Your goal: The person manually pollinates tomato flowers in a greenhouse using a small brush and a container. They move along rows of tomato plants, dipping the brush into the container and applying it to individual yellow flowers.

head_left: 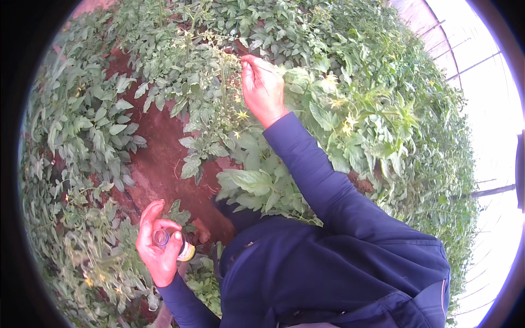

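Lower left, my left hand (158, 249) curls its fingers around a small open-mouthed bottle (188, 252) with a yellowish label. The bottle's round mouth faces up between thumb and forefinger. My right hand (263, 90) reaches up and forward, thumb and fingers pinched together at the flowering top of a tomato plant (232, 68). A thin line, perhaps a slender stick, shows along those fingers, but what they hold is too small to make out. Yellow star-shaped flowers (242, 115) hang just below the right hand.
Leafy tomato plants (104, 109) stand in rows on both sides. Reddish bare soil (164, 147) runs between them. A flowering shoot (350, 123) rises beside my right forearm. Bright sheeting with dark bars (486, 82) lies along the right edge.
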### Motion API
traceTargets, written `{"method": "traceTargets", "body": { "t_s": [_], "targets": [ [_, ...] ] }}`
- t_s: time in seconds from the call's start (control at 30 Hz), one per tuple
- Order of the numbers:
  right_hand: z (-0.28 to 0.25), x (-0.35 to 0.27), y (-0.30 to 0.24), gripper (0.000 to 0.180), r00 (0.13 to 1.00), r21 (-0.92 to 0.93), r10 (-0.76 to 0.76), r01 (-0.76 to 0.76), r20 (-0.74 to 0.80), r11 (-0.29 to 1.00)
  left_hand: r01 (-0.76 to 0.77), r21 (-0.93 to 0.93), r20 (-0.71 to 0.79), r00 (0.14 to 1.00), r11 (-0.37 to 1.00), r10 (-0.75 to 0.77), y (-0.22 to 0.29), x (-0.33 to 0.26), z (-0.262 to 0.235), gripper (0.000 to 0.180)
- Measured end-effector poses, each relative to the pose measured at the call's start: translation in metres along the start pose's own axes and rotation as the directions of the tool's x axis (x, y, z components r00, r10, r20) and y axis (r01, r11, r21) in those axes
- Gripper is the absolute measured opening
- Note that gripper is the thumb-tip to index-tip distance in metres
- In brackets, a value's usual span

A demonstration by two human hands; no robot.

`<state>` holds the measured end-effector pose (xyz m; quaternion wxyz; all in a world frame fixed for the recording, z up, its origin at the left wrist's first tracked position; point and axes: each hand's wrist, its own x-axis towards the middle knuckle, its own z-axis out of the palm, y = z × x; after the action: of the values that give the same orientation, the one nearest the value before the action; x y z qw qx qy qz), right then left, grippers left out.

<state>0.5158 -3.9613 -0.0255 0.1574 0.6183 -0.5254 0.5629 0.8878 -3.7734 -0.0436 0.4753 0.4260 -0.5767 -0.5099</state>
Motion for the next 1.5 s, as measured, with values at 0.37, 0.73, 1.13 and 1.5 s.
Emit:
{"method": "traceTargets", "body": {
  "t_s": [0.37,0.73,1.13,1.5],
  "targets": [
    [0.020,0.011,0.030,0.017,0.973,-0.026,0.143,-0.141,0.178,0.990,0.048,-0.044,0.043,0.998,0.998,-0.046,-0.003,0.129,0.013,0.067],
    [0.010,0.041,0.004,0.017,0.926,-0.074,0.258,-0.247,0.276,0.966,0.029,-0.019,0.110,0.994,0.999,-0.027,-0.005,0.211,0.005,0.066],
    [0.108,0.099,-0.021,0.015,0.969,-0.022,0.148,-0.147,0.198,0.989,0.017,-0.084,0.185,0.983,0.996,-0.001,-0.025,0.294,-0.046,0.066],
    [0.249,0.103,0.036,0.014,0.938,-0.134,0.263,-0.238,0.225,0.962,0.061,-0.007,0.072,0.996,0.998,-0.060,-0.037,0.322,-0.146,0.066]
  ]
}}
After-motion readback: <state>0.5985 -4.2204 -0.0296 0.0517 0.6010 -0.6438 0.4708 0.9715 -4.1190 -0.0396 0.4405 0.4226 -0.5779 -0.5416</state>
